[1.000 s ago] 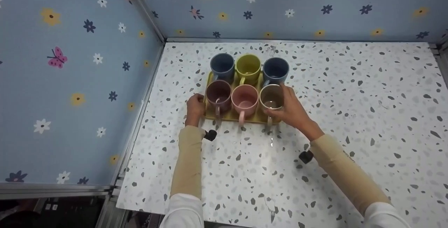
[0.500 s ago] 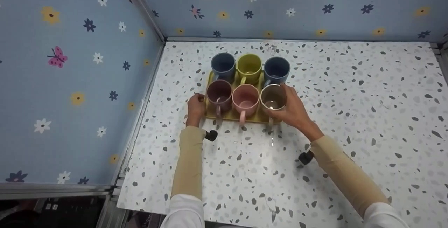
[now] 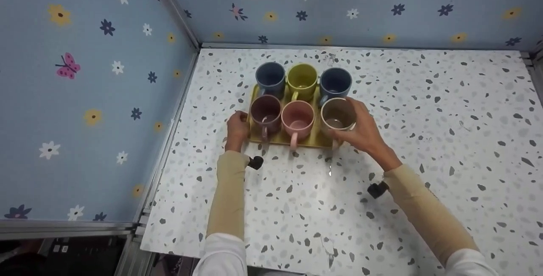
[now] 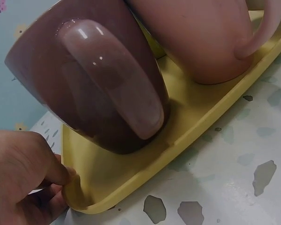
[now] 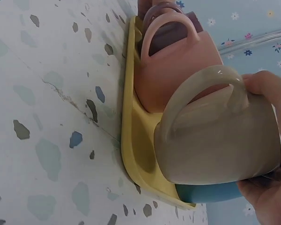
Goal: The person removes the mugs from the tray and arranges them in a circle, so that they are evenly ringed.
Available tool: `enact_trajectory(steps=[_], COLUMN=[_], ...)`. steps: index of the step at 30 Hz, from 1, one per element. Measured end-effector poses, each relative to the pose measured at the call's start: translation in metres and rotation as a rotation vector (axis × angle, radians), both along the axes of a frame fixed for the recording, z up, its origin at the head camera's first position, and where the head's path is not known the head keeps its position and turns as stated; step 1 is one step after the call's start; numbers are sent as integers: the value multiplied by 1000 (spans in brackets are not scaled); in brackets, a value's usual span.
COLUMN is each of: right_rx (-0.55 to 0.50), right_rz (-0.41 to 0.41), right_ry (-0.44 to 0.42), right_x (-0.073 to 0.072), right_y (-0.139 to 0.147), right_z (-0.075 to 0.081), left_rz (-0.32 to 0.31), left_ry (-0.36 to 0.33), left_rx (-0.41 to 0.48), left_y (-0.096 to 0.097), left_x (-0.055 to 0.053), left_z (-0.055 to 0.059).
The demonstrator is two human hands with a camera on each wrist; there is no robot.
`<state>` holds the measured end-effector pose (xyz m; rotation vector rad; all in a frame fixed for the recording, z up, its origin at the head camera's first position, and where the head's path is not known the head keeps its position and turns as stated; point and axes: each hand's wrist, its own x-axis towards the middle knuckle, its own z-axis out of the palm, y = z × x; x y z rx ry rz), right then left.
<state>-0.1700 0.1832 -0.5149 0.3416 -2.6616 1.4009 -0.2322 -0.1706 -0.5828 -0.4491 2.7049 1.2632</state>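
Observation:
My right hand grips a beige mug around its body, thumb on the near side and fingers on the far side. The mug overlaps the right end of a yellow tray, tilted a little in the right wrist view. At the tray's left edge, my left hand pinches the rim near the front corner with thumb and fingers. A maroon mug and a pink mug stand in the tray's front row, handles toward me. Behind them are a blue mug, a yellow-green mug and another blue mug.
The tray rests on a white speckled table. Blue flower-patterned panels rise at the back and left, with a metal frame along the left side.
My right hand has moved right and slightly away from me with the beige mug, widening the gap to the pink mug. My left hand stays at the tray's edge.

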Motion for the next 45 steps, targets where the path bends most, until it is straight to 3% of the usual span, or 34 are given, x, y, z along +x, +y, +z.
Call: enact_trajectory(steps=[7, 26, 45], right_rx=[83, 31, 67], right_rz=[-36, -108, -214], right_ry=[-40, -33, -45], right_x=[0, 5, 0], right_y=[14, 61, 112], right_z=[4, 2, 2], left_rz=[-11, -9, -13], left_ry=[17, -11, 5], left_rx=[-34, -11, -17], left_y=[-1, -1, -1], left_x=[1, 0, 2], left_z=[1, 0, 2])
